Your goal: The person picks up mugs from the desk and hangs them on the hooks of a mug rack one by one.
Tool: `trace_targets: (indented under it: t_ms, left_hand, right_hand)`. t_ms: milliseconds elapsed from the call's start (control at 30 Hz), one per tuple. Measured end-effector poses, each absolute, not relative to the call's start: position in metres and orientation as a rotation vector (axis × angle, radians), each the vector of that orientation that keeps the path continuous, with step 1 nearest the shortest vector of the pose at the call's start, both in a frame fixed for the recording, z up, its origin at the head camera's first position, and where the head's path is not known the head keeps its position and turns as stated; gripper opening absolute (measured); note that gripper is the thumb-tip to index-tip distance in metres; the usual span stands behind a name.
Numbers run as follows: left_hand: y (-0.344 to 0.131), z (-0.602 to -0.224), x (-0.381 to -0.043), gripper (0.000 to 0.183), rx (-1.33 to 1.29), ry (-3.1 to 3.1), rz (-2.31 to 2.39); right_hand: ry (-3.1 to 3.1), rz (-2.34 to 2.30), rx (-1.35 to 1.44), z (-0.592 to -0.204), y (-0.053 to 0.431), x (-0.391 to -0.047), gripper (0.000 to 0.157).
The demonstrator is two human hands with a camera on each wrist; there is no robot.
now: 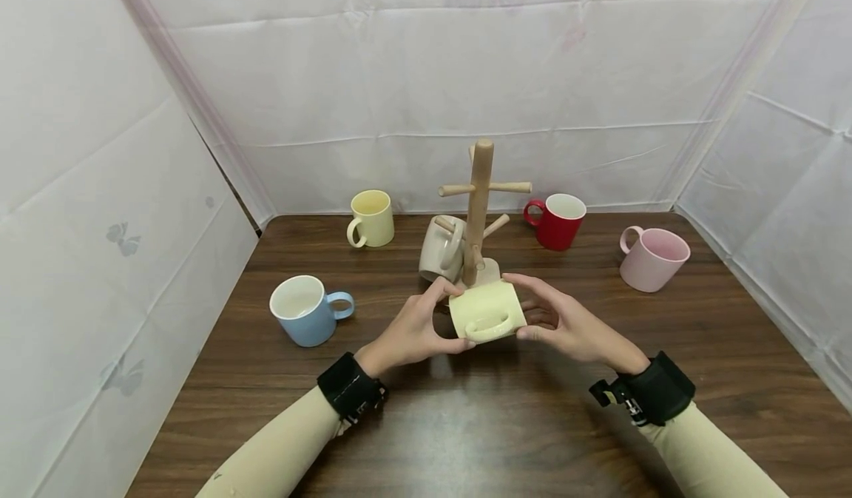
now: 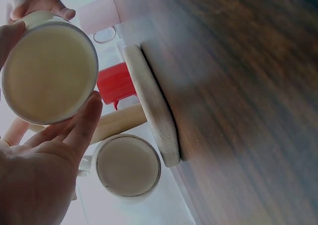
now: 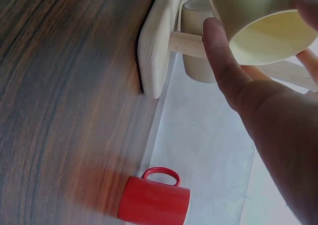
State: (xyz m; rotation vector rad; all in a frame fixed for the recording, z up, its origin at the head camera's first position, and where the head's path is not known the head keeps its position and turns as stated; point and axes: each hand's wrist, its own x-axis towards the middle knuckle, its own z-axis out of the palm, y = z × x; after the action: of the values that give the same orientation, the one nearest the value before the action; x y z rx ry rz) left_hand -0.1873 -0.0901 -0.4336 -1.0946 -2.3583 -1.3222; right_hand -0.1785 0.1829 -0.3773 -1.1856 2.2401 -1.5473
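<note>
A pale yellow mug (image 1: 484,304) is held on its side in front of the wooden mug tree (image 1: 478,217), its handle towards me. My left hand (image 1: 414,329) grips its base end between thumb and fingers. At the mouth end, my right hand (image 1: 574,326) holds the rim with thumb and fingers. The mug's yellow inside (image 3: 276,38) shows in the right wrist view, and its round base (image 2: 49,73) in the left wrist view. On the tree's lower left side a beige mug (image 1: 435,254) hangs tilted, its handle by a peg.
A second yellow mug (image 1: 374,220) stands at the back left, a blue mug (image 1: 309,324) nearer on the left. To the right stand a red mug (image 1: 558,230) and a pink mug (image 1: 648,267). White sheeting (image 1: 373,76) borders the brown table (image 1: 426,439).
</note>
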Motion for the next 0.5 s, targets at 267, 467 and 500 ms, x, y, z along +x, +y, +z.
trace_targets:
  t_ms: [267, 467, 500]
  left_hand:
    - [-0.0903, -0.4315, -0.1876, 0.060, -1.091, -2.372, -1.395]
    - [-0.0906, -0.4302, -0.1854, 0.059, -1.090, -2.410, -1.378]
    - [-0.0903, -0.4296, -0.1848, 0.059, -1.097, -2.407, -1.384]
  right_hand:
    - [2.332, -1.491, -1.131, -0.3740, 0.1821, -0.1793, 0.070]
    - [2.356, -1.487, -1.140, -0.3796, 0.1838, -0.1822, 0.069]
    - [2.365, -1.481, -1.149, -0.3821, 0.1846, -0.1840, 0.069]
